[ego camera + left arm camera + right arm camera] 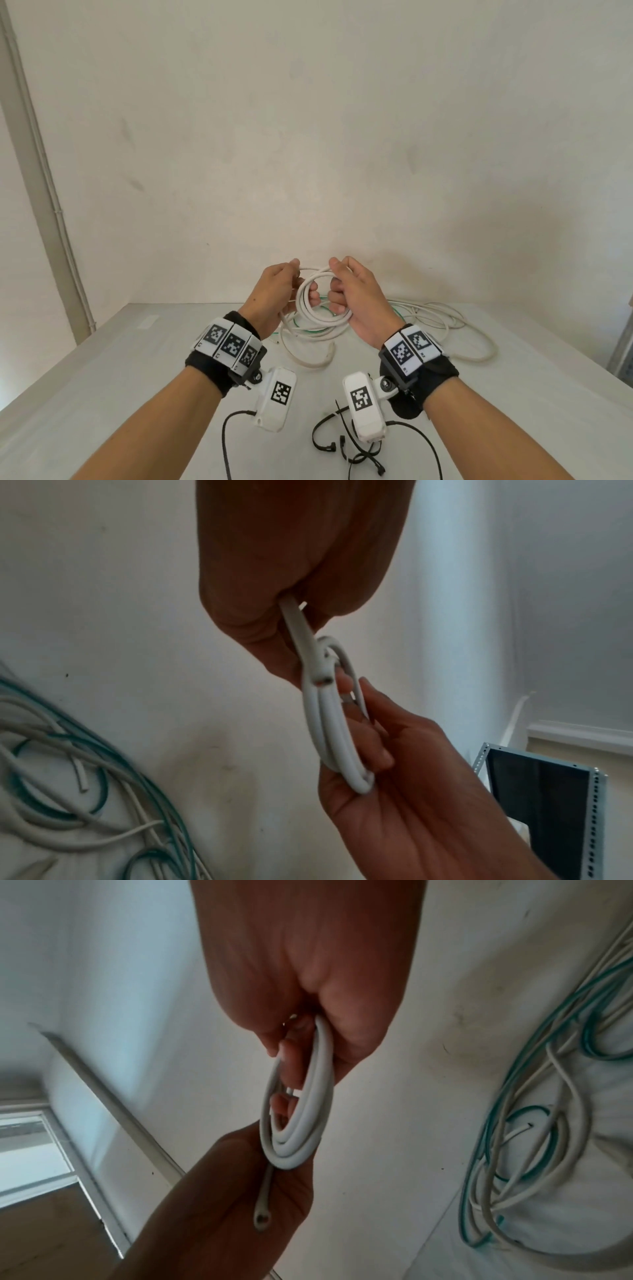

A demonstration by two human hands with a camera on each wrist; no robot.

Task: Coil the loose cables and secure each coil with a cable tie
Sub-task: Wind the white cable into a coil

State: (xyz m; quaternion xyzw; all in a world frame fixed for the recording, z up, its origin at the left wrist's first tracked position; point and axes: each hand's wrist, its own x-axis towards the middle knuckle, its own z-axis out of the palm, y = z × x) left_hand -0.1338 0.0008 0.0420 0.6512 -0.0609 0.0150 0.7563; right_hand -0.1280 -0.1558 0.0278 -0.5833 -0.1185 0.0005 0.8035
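Observation:
A small coil of white cable (320,310) hangs in the air above the table (102,377), held from both sides. My left hand (294,279) grips its left side, thumb on top. My right hand (337,282) grips the right side with fingers curled through the loops. In the left wrist view the left hand (294,620) pinches a strand of the coil (330,723) while the right hand (377,753) clasps the loops. In the right wrist view a cut cable end (262,1218) lies across the left palm (222,1218) below the coil (301,1123). Several black cable ties (337,443) lie near the front edge.
Loose white and green cables (428,322) sprawl over the back of the table against the wall, and one white end (308,361) curls under my hands. A perforated metal rack (589,818) stands off the table's right side. Black leads trail from both wrist cameras.

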